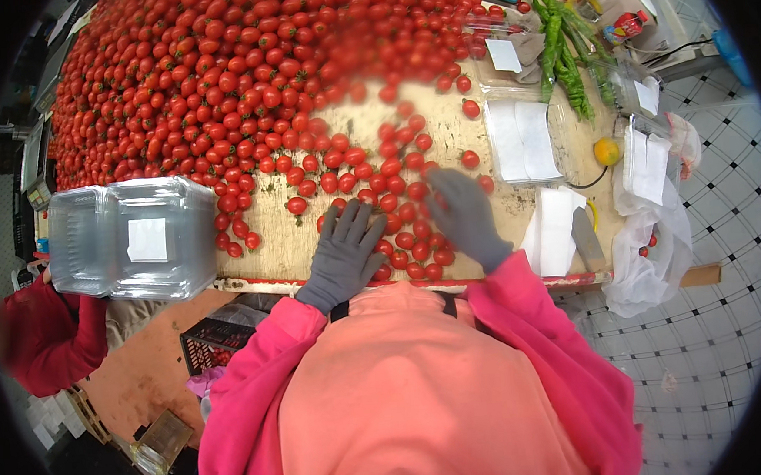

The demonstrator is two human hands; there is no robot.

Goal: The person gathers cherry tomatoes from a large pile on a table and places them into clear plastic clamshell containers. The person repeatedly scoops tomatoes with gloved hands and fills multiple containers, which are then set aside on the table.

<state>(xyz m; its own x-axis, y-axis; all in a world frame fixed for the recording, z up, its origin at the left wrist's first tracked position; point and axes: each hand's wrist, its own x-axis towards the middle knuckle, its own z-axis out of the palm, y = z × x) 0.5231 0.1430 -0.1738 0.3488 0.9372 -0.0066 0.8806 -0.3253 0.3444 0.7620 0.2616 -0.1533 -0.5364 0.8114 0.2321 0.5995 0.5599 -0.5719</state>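
Both of my hands wear grey gloves. My left hand (347, 256) is spread palm down at the table's front edge, its fingertips by a few cherry tomatoes and its thumb beside the loose tomatoes (420, 251) lying between my hands. On the other side of these tomatoes is my right hand (467, 219), slightly blurred, fingers curved inwards. Its palm side is hidden, so whether it holds a tomato cannot be told. A large heap of red cherry tomatoes (214, 84), some with green stems, covers the back and left of the wooden tabletop (268, 212).
Stacked clear plastic boxes (165, 237) stand at the left edge, near a person's red sleeve (66, 335). To the right are lidded boxes with white paper (523, 140), green peppers (562, 56), a yellow fruit (606, 152), a knife blade (586, 238) and a plastic bag (656, 253).
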